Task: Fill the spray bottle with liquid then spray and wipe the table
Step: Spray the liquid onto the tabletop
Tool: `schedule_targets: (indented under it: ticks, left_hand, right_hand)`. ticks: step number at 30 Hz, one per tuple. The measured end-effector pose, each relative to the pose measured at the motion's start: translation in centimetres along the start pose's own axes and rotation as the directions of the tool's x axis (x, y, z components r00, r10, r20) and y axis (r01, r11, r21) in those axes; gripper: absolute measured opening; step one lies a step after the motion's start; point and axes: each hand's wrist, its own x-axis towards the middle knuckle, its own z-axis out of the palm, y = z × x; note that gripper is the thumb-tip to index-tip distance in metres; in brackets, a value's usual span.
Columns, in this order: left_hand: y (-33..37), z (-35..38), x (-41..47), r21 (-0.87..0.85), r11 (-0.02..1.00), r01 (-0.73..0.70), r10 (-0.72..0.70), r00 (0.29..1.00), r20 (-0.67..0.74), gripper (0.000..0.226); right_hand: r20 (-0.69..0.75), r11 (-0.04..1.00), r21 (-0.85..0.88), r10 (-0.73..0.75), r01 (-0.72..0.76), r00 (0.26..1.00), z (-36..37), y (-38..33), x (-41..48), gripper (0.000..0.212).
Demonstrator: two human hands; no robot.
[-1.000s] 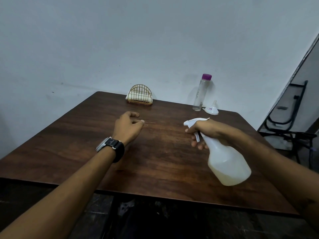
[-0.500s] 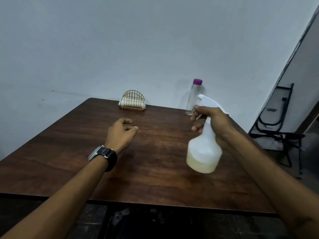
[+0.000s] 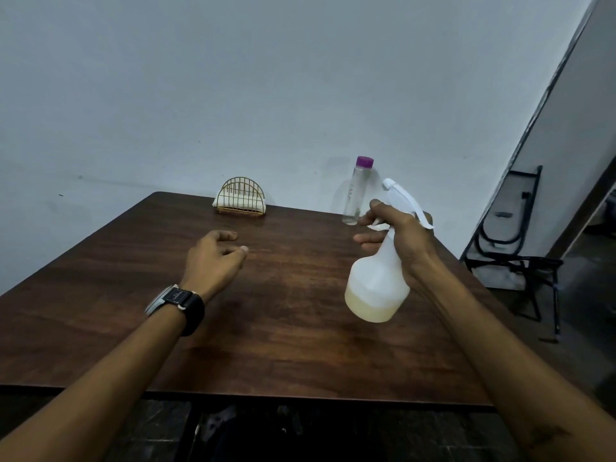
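Above the table's (image 3: 283, 345) right half, I see my right hand (image 3: 400, 241) curled round the neck of the spray bottle (image 3: 376, 288), which hangs tilted and clear of the wood. Pale yellowish liquid fills its lower part. Over the table's middle, my left hand (image 3: 213, 258) is loosely curled and holds nothing; I cannot tell whether it touches the top. At the table's far edge stand a wire napkin holder (image 3: 240, 200) and a clear bottle with a purple cap (image 3: 356, 195). Off the table's right side leans a folded chair (image 3: 510, 248).
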Motion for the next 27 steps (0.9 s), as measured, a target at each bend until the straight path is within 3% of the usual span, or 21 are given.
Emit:
schedule_targets:
  ticks: [8, 13, 18, 23, 25, 27]
  left_hand:
    - [0.5, 0.1, -0.4, -0.020, 1.000, 0.006, -0.006, 1.000, 0.001, 0.028]
    - [0.4, 0.0, -0.3, -0.009, 1.000, 0.008, -0.008, 1.000, -0.002, 0.029]
    - [0.5, 0.2, -0.3, -0.004, 1.000, 0.005, -0.005, 1.000, 0.005, 0.029]
    - [0.5, 0.3, -0.3, -0.013, 1.000, 0.008, -0.008, 1.000, 0.008, 0.027]
    - [0.5, 0.2, -0.3, -0.009, 1.000, 0.011, -0.011, 1.000, 0.012, 0.027]
    - [0.4, 0.2, -0.3, -0.006, 1.000, 0.010, -0.010, 1.000, 0.013, 0.028]
  right_hand:
    - [0.015, 0.998, -0.064, 0.025, -0.024, 1.000, -0.2, 0.5, -0.1, 0.017]
    - [0.032, 1.000, -0.009, 0.008, -0.008, 0.999, -0.5, 0.1, -0.1, 0.012]
    - [0.025, 0.995, -0.084, 0.056, -0.054, 0.998, -0.3, 0.7, -0.2, 0.028]
    - [0.145, 0.995, -0.061, 0.090, -0.082, 0.985, -0.9, 0.9, -0.1, 0.016]
    - [0.194, 0.982, -0.114, 0.169, -0.149, 0.966, -1.2, 0.7, 0.1, 0.017]
    - [0.269, 0.920, -0.323, 0.313, -0.221, 0.911, -1.2, 0.3, 0.2, 0.016]
